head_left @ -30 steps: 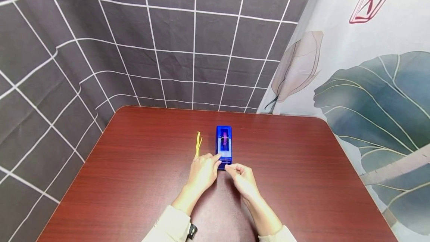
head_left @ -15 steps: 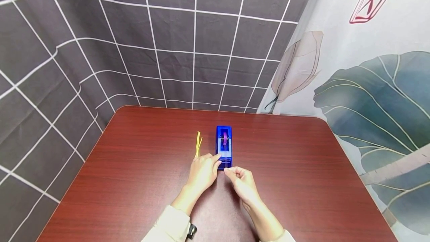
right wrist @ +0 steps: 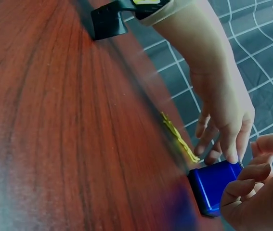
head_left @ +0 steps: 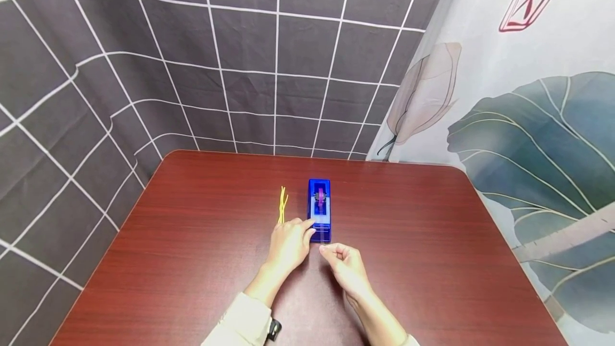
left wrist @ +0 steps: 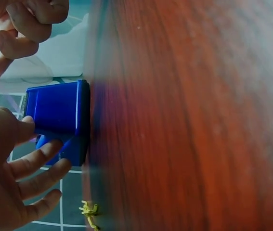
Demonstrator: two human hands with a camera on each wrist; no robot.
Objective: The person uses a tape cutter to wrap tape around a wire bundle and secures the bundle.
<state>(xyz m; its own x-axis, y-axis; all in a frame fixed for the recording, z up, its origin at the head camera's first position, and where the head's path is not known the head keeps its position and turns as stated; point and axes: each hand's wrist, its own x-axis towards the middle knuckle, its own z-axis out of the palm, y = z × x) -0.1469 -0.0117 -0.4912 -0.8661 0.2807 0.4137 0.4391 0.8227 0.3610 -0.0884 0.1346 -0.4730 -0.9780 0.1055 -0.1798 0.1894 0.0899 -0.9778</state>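
Note:
A blue tape dispenser (head_left: 320, 210) with a purple-looking roll in it stands on the table in the head view. My left hand (head_left: 289, 244) holds its near left corner, thumb by the front edge and fingers along the side; the left wrist view shows the dispenser (left wrist: 57, 110) from the front, beside the spread fingers. Just in front of the dispenser, my right hand (head_left: 347, 271) pinches thumb against forefinger on the end of a clear strip of tape, barely visible. The right wrist view shows that hand (right wrist: 261, 187) partly covering the dispenser (right wrist: 215, 185).
Yellow twist-tie-like strands (head_left: 282, 204) lie left of the dispenser, partly behind the left hand. A reddish-brown wooden table (head_left: 202, 202) carries everything. Beyond its far edge hangs a grey cloth with a white grid (head_left: 250, 89); a leaf-patterned cloth (head_left: 519, 132) hangs at right.
My right hand has drawn back a little from the dispenser's front, toward my body, its fingertips still pinched. My left hand keeps its place on the dispenser.

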